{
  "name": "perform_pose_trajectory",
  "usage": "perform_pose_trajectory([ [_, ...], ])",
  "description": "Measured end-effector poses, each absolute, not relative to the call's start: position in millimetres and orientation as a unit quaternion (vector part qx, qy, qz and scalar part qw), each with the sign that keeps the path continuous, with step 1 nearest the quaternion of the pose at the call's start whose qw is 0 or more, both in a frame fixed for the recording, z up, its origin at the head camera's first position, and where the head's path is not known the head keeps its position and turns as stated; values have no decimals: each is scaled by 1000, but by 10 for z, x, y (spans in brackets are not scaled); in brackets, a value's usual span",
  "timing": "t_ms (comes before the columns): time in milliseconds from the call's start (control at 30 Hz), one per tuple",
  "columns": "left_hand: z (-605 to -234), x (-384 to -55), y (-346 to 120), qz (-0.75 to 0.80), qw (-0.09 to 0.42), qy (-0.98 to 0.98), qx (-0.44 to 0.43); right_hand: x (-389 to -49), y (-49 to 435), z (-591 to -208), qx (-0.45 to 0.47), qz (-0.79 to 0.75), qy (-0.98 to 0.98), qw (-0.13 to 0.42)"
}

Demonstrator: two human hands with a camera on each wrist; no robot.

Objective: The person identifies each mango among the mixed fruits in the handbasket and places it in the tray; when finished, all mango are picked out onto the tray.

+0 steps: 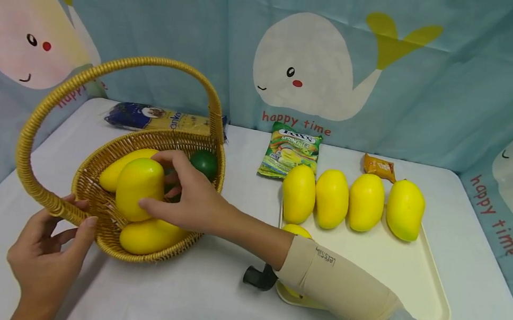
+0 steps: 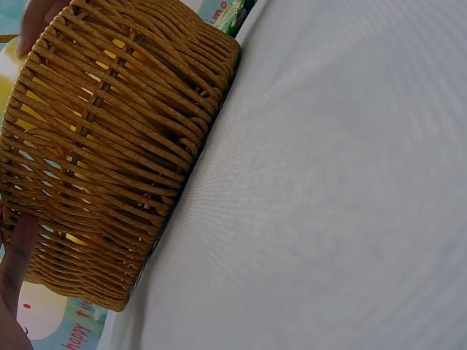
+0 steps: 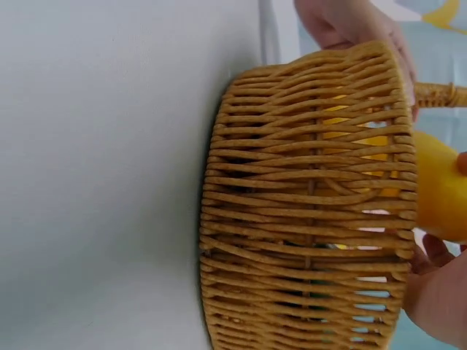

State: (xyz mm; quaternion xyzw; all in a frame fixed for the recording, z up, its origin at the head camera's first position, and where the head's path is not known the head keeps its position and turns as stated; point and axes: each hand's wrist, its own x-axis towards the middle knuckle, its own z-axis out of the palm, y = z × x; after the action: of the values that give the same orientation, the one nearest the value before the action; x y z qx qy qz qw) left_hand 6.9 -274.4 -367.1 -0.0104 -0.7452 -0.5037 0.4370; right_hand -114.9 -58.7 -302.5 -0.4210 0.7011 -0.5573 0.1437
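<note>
A yellow mango [image 1: 137, 191] is pinched between the thumb and fingers of my right hand [image 1: 192, 189], inside the opening of the wicker basket [image 1: 150, 260]. Below and behind it, a mango [image 1: 151, 238] and another mango [image 1: 112, 177] lie in the basket, beside a dark green round fruit [image 1: 204, 163]. My left hand [image 1: 50, 252] grips the basket's rim where the tall handle [image 1: 28, 137] joins it, thumb in front and fingers behind. From the right wrist view, the held mango [image 3: 438, 189] shows above the rim.
A cream tray [image 1: 396, 273] at the right carries several mangoes [image 1: 332, 198], partly under my right forearm. Behind it lie a green candy bag [image 1: 291, 153] and a small orange packet [image 1: 379, 167]. A blue and yellow package [image 1: 146, 117] lies behind the basket. A black piece [image 1: 261, 277] shows beside the tray.
</note>
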Motion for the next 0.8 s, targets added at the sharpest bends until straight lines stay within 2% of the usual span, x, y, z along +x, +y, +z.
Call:
perform_pose_trajectory([
  [467,-3664,79,-2751,-495,431,-754,-8,-1088,-260,-2939,-418,-639,633,122],
  [800,-3675,73,-2751,-495,430,-755,-5,-1031,-51,-2911,-390,-676,611,131],
])
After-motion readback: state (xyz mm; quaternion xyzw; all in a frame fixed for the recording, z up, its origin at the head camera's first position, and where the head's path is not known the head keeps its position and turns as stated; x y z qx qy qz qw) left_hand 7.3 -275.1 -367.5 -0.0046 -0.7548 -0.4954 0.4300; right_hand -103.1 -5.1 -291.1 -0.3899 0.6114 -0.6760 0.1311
